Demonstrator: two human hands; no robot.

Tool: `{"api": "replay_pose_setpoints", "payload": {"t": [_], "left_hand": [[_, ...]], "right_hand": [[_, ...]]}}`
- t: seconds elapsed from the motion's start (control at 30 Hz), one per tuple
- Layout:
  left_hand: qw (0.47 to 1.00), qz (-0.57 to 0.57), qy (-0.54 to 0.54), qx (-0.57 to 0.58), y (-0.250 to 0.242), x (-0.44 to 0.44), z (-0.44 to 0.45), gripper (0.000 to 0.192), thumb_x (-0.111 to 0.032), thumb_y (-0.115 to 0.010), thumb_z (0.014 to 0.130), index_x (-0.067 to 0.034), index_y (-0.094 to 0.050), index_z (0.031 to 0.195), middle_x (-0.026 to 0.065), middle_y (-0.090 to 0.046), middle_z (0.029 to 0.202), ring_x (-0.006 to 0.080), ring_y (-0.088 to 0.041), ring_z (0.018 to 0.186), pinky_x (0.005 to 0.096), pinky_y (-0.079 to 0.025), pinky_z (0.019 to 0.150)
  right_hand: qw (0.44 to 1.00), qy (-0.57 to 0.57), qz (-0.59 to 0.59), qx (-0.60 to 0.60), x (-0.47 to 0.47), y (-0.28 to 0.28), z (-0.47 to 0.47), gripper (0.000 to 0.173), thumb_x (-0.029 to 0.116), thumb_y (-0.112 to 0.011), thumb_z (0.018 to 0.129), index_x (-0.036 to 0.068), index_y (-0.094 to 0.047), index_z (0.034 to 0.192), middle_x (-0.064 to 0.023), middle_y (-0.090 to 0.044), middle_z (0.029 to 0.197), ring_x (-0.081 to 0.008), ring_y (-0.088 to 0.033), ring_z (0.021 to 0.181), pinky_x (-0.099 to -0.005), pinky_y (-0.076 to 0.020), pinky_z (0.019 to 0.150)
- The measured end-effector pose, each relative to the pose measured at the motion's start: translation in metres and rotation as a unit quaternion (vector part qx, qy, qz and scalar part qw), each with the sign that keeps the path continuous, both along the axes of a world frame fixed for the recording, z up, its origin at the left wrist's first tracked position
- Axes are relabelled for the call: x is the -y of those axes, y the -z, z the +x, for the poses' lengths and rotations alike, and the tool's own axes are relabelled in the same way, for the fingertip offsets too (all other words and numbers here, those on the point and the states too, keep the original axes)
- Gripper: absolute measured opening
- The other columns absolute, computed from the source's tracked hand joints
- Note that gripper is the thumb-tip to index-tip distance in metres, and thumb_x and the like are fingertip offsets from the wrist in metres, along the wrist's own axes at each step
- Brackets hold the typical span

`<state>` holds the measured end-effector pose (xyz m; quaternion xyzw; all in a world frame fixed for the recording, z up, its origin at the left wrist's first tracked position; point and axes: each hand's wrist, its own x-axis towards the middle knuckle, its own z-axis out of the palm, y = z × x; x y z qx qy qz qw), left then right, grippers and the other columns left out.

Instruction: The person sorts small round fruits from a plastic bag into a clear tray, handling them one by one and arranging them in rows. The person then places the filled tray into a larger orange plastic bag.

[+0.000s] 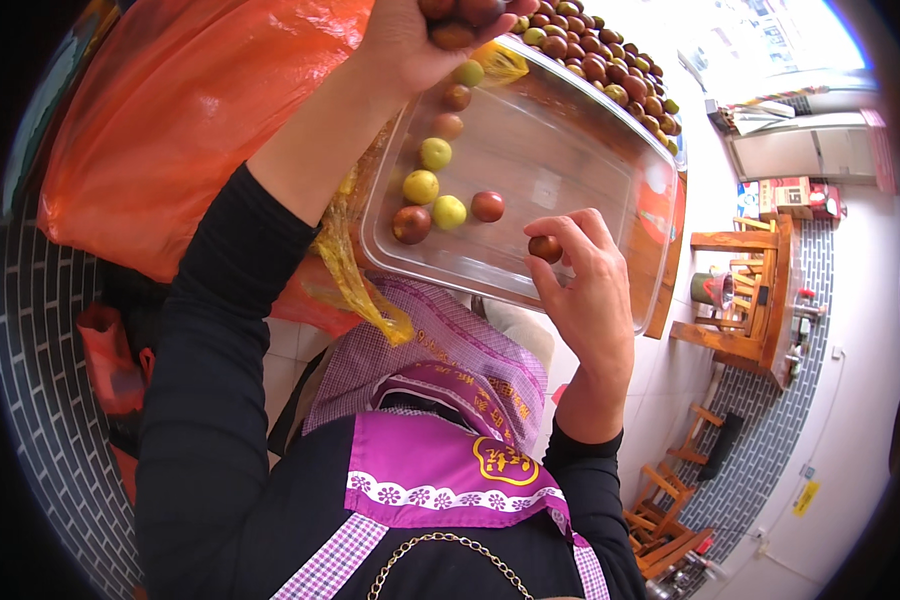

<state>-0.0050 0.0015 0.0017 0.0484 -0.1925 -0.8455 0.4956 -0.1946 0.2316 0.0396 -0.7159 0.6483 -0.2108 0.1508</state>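
At the top edge, partly cut off, my left hand (412,45) is cupped around several dark red-brown jujubes (454,34). Between the fingertips of my right hand (586,281) is one brown jujube (545,248), held over the near right part of a clear plastic tray (562,142). Along the tray's left side runs a curved row of jujubes, some yellow-green (421,187), some reddish (411,225). A red jujube (487,206) lies just right of the row. Beyond the tray's far side is a large pile of jujubes (615,71).
A big orange plastic bag (202,112) fills the upper left. A yellow plastic bag (360,277) hangs over the wooden table's edge (671,277) beside the tray. To the right stand a wooden table with stools (765,292), cardboard boxes (787,196) and wooden chairs (664,487).
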Motion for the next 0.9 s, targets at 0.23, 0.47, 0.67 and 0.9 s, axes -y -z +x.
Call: {"api": "replay_pose_setpoints", "payload": {"t": [0.23,0.47,0.67,0.9], "left_hand": [[0.999,-0.028,-0.015,0.005,-0.005,0.0,-0.001,0.041,-0.046,-0.056,0.101,-0.007,-0.067,0.108,0.0121,-0.072,0.1,0.0308,-0.071,0.102,0.0391,-0.061,0.084],[0.998,0.039,-0.034,0.035,-0.005,-0.001,-0.003,0.04,-0.046,-0.054,0.102,-0.009,-0.068,0.107,0.0125,-0.073,0.1,0.0316,-0.072,0.101,0.0402,-0.061,0.083],[0.998,0.057,-0.022,0.018,-0.005,-0.003,-0.003,0.039,-0.046,-0.054,0.102,-0.009,-0.069,0.104,0.0097,-0.074,0.094,0.0254,-0.073,0.09,0.0415,-0.061,0.082],[0.996,0.058,-0.041,0.048,-0.01,-0.005,0.003,0.047,-0.044,-0.058,0.101,-0.002,-0.068,0.12,0.0105,-0.069,0.111,0.035,-0.068,0.115,0.0365,-0.06,0.086]], "right_hand": [[0.996,-0.036,0.057,-0.064,0.005,-0.007,-0.003,0.021,0.0,-0.075,0.079,0.004,-0.071,0.099,-0.009,-0.062,0.094,-0.0218,-0.069,0.084,-0.034,-0.055,0.075],[0.997,-0.031,0.06,-0.027,0.023,-0.023,-0.014,0.02,0.003,-0.078,0.082,0.005,-0.07,0.101,-0.0042,-0.066,0.091,-0.0157,-0.067,0.082,-0.0303,-0.0531,0.073],[0.994,0.048,-0.097,-0.025,0.138,-0.055,-0.059,0.022,0.018,-0.074,0.089,0.006,-0.073,0.108,-0.0093,-0.077,0.099,-0.02,-0.073,0.09,-0.0338,-0.0563,0.08],[0.987,0.07,-0.061,-0.133,0.234,-0.026,-0.076,0.025,0.016,-0.07,0.089,0.008,-0.072,0.113,-0.0138,-0.076,0.103,-0.0264,-0.072,0.096,-0.0394,-0.055,0.087]]}}
